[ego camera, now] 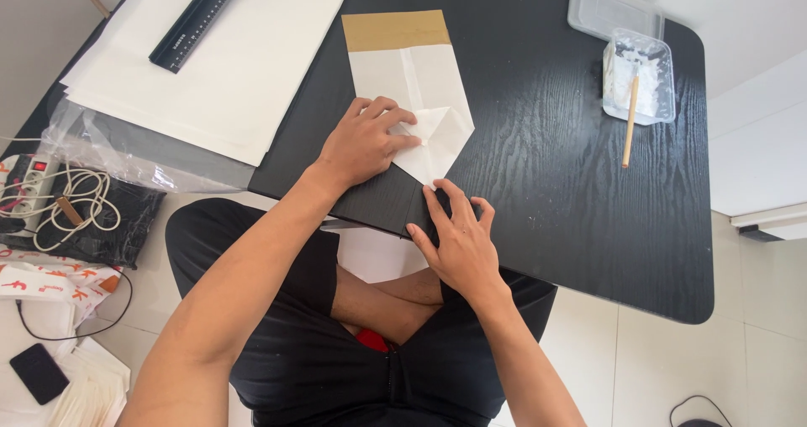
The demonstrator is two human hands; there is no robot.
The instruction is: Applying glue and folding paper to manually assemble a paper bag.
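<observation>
On the near edge of the black table (pixel 572 141) lay a white folded paper piece (pixel 416 91) with a brown strip across its far end. Its near end was folded into a point that reached toward the person. The left hand (pixel 366 141) lay flat on the folded part, fingers together and pressed down on the paper. The right hand (pixel 458 234) rested at the table edge just beside the paper's point, its fingers spread a little and its fingertips touching the tip of the fold; it was pinching nothing that I could see.

Further to the left, a stack of large white sheets (pixel 227 65) covered the table corner, and a dark ruler (pixel 197 19) lay across them. At the far right stood a clear plastic container (pixel 640 74) with white paste inside and a wooden stick (pixel 630 120) leaning out of it; its lid (pixel 609 7) lay just behind. On the floor at the left were a power strip (pixel 29 175) with a coiled white cable (pixel 67 200) and a dark phone (pixel 38 372).
</observation>
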